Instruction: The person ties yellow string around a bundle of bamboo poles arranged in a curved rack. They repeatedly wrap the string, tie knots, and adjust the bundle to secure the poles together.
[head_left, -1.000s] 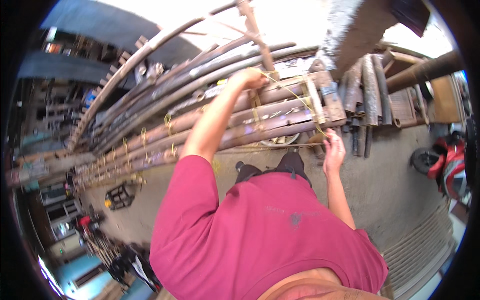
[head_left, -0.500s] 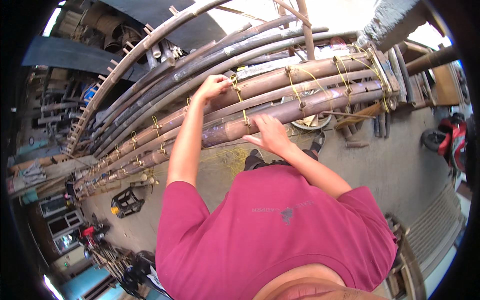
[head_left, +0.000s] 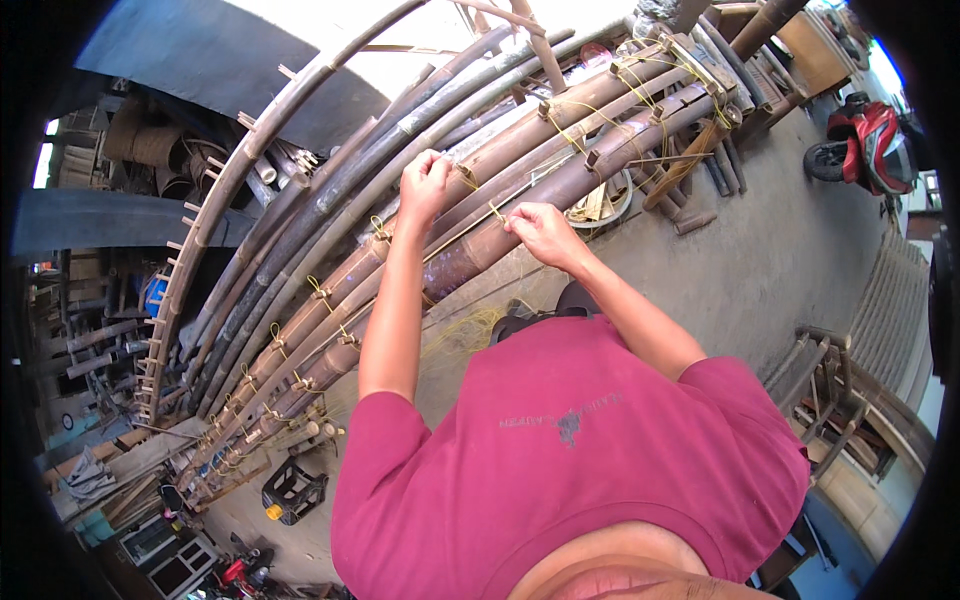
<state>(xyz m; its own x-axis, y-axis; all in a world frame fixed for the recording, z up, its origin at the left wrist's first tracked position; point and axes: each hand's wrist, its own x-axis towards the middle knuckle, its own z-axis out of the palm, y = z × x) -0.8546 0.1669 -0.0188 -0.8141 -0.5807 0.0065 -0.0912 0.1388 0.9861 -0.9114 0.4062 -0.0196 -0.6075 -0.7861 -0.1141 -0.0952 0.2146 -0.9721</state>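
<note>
Long brown bamboo poles run diagonally before me, tied together with yellow cord (head_left: 495, 210) around short wooden pegs. My left hand (head_left: 424, 190) is closed above the farther bamboo pole (head_left: 510, 145), beside a wooden peg (head_left: 467, 177); whatever its fingers hold is hidden. Over the nearer bamboo pole (head_left: 480, 250), my right hand (head_left: 545, 236) has its fingertips pinched together at the yellow cord that stretches across between the poles. Further along to the left, more cord loops (head_left: 318, 288) stand up from the pegs.
Dark bamboo poles (head_left: 330, 190) lie behind the tied ones, with a curved pegged pole (head_left: 200, 220) at the far left. A basin of wood pieces (head_left: 600, 205) sits beyond my right hand. A black crate (head_left: 295, 490) and a red motorbike (head_left: 880, 150) stand on the concrete floor.
My right hand has gone from spread fingers on the near pole to a pinch at the cord. My left hand has closed more. The whole view has turned.
</note>
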